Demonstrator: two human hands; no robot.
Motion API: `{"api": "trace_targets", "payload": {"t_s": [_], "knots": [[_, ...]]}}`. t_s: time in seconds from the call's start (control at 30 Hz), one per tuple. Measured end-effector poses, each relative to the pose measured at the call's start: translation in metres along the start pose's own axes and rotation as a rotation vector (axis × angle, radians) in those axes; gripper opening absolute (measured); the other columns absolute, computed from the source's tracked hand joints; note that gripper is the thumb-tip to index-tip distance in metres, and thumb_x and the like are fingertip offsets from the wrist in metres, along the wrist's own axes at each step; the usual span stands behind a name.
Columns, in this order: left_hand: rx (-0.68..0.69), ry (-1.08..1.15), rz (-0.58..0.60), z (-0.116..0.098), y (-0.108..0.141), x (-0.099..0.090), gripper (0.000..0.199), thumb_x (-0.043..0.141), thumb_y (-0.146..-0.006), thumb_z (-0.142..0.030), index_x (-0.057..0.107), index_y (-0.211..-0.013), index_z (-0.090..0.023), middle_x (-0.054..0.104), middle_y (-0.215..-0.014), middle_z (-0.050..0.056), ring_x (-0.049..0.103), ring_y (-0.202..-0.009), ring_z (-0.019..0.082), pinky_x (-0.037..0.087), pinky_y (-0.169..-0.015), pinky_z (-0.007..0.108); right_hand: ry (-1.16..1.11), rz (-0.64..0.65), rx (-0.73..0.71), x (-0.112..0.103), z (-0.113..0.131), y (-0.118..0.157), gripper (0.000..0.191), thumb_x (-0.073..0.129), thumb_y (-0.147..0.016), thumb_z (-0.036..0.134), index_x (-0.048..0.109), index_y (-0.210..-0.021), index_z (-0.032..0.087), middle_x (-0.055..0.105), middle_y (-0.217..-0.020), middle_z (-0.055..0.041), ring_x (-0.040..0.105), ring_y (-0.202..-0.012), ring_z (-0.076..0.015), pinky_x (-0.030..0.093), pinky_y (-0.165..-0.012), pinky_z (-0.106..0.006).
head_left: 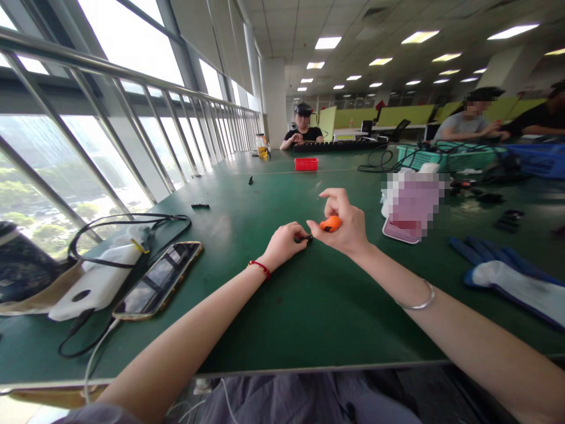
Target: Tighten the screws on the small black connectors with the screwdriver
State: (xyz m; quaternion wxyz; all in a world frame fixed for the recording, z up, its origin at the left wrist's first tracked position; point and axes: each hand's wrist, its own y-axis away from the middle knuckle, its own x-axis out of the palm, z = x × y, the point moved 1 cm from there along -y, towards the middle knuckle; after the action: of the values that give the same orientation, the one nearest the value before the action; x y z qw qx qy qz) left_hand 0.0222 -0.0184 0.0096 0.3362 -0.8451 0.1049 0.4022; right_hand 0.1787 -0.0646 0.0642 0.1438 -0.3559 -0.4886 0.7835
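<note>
Near the middle of the green table, my left hand pinches a small black part between its fingertips. My right hand is just to the right, raised a little, with its fingers curled round an orange and black tool. The right thumb points toward the left fingertips, with a small gap between the hands. Much of the tool is hidden by the palm and fingers.
A phone, white case and black cable lie left. Small black pieces and a red basket sit farther back. At right are a pink item, blue-white gloves and a green basket. Other people sit beyond.
</note>
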Motion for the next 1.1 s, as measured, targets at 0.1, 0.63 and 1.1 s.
{"api": "trace_targets", "payload": {"t_s": [0.1, 0.63, 1.1], "knots": [[0.000, 0.006, 0.002, 0.0003, 0.0001, 0.0010, 0.008, 0.057, -0.069, -0.014, 0.064, -0.072, -0.016, 0.061, -0.077, 0.001, 0.056, -0.067, 0.012, 0.045, -0.064, 0.023, -0.022, 0.024, 0.047, -0.0003, 0.0025, -0.0006, 0.018, 0.055, -0.072, 0.033, 0.050, -0.085, 0.022, 0.046, -0.052, 0.0068, 0.047, -0.045, -0.0105, 0.034, -0.049, -0.022], [-0.014, 0.000, 0.003, -0.0005, -0.0001, 0.0008, 0.006, 0.057, -0.069, -0.015, 0.063, -0.070, -0.015, 0.060, -0.073, 0.001, 0.055, -0.066, 0.012, 0.044, -0.063, 0.023, -0.083, 0.041, -0.029, -0.0023, 0.0035, -0.0016, 0.026, 0.052, -0.072, 0.028, 0.047, -0.097, 0.022, 0.049, -0.056, 0.0059, 0.047, -0.049, -0.0113, 0.038, -0.052, -0.023], [-0.012, 0.029, -0.004, 0.0002, 0.0000, 0.0002, 0.004, 0.057, -0.068, -0.014, 0.061, -0.066, -0.015, 0.059, -0.072, 0.000, 0.054, -0.064, 0.011, 0.044, -0.062, 0.023, -0.139, 0.062, -0.055, -0.0004, -0.0004, -0.0011, 0.042, 0.054, -0.069, 0.026, 0.044, -0.110, 0.022, 0.056, -0.074, 0.0014, 0.053, -0.063, -0.0138, 0.042, -0.060, -0.025]]}}
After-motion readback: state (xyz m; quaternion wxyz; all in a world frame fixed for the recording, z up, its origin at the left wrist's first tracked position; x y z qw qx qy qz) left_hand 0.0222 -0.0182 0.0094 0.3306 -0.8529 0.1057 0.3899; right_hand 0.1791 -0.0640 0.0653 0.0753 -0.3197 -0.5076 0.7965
